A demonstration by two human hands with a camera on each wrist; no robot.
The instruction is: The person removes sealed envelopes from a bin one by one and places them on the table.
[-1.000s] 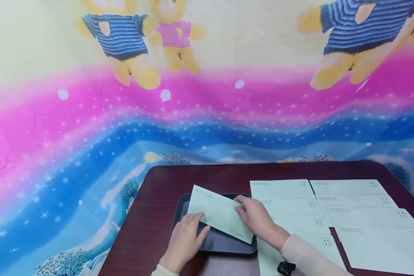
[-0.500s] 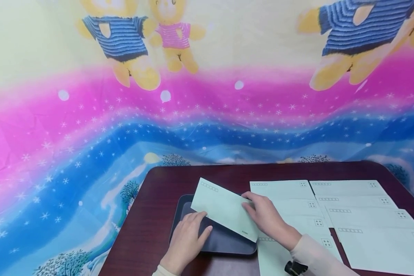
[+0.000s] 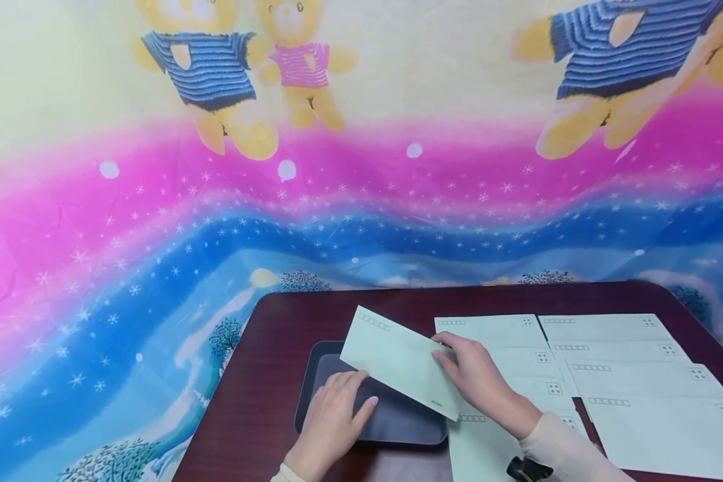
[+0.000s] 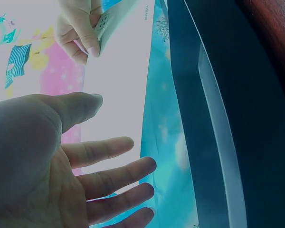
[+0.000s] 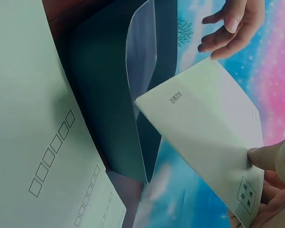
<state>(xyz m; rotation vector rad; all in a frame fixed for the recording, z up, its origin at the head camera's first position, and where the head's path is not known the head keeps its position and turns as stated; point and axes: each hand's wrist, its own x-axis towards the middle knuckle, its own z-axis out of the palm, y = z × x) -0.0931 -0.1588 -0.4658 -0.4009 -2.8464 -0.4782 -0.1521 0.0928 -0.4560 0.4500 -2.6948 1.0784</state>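
A pale green envelope (image 3: 397, 358) is held tilted above a dark shallow tray (image 3: 400, 428). My right hand (image 3: 482, 378) pinches its upper right edge; in the right wrist view the thumb (image 5: 263, 159) lies on the printed face, near a stamp box, with fingers behind. My left hand (image 3: 337, 405) is by the envelope's lower left edge, over the tray's left part. In the left wrist view this left hand (image 4: 47, 137) has its thumb and fingers spread and extended, gripping nothing. Whether a fingertip touches the envelope I cannot tell.
Right of the tray, overlapping envelopes lie in two columns, a nearer left column (image 3: 482, 333) and a right column (image 3: 669, 435). They rest on a dark red-brown table (image 3: 235, 402). Behind the table hangs a printed curtain (image 3: 349, 167) with teddy bears.
My right hand has moved right and slightly down with the envelope, whose upper left corner has risen and shifted right off the tray's left part. My left hand has drifted slightly right.
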